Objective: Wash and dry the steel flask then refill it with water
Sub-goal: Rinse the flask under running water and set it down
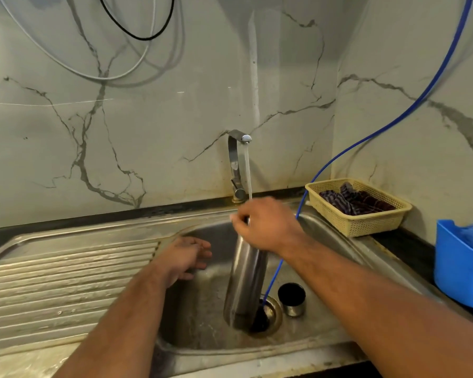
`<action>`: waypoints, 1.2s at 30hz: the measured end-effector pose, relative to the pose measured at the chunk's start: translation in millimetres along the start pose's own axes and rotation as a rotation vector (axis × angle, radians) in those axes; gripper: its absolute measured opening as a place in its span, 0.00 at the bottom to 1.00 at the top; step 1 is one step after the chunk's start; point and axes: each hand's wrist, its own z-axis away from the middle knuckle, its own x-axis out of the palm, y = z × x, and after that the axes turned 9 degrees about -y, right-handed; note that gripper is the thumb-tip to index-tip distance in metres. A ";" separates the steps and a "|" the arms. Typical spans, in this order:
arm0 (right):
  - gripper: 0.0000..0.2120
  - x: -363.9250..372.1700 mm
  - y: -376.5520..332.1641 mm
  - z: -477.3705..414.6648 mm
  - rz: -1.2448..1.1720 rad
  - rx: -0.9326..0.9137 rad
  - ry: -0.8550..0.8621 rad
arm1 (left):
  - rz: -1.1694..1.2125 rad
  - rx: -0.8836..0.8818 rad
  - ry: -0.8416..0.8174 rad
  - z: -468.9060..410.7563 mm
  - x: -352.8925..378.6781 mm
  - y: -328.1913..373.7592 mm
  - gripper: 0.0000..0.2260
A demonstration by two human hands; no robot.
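The right fingers (239,223) curl round the neck of the flask (245,279), pinching it just under the mouth, which the right hand (265,225) hides. That hand is turned palm down, with the wrist bent and the forearm running back to the lower right across the sink's corner. The flask stands nearly upright in the sink (202,347), its base low by the left edge of the drain (272,319); I cannot tell if it rests on the floor. A stream (247,173) from the tap (235,165) falls onto the hand at the flask's top.

The left fingers (202,252) are loose and slightly spread, holding nothing. The left hand (185,257) hangs over the basin's left side, apart from the flask, near the ribbed drainboard (66,276).

A cap (292,299) sits open side up just right of the drain. A blue hose (339,156) comes down the wall, passes behind the right wrist and ends in the drain, close beside the flask. There is open basin between the left hand and the flask. On the bench (404,241) to the right stand a basket (361,225) holding a cloth (355,200), and a blue tub (459,274).
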 end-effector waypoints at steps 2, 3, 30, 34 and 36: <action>0.19 6.1 -0.7 2.8 -0.028 0.029 -0.039 | -0.021 -0.080 -0.130 2.3 0.0 -1.4 0.14; 0.19 2.5 2.0 1.1 -0.069 0.057 0.017 | -0.035 -0.141 -0.203 1.7 -1.0 -3.7 0.20; 0.22 82.1 37.2 -3.3 -1.412 0.828 -0.722 | 0.138 0.719 0.252 31.3 29.4 62.7 0.34; 0.20 75.5 31.6 -1.8 -1.203 0.728 -0.753 | -0.001 0.722 0.289 28.5 30.5 61.1 0.34; 0.19 66.4 29.3 -0.9 -1.081 0.665 -0.740 | -0.018 0.720 0.299 28.7 29.1 61.1 0.34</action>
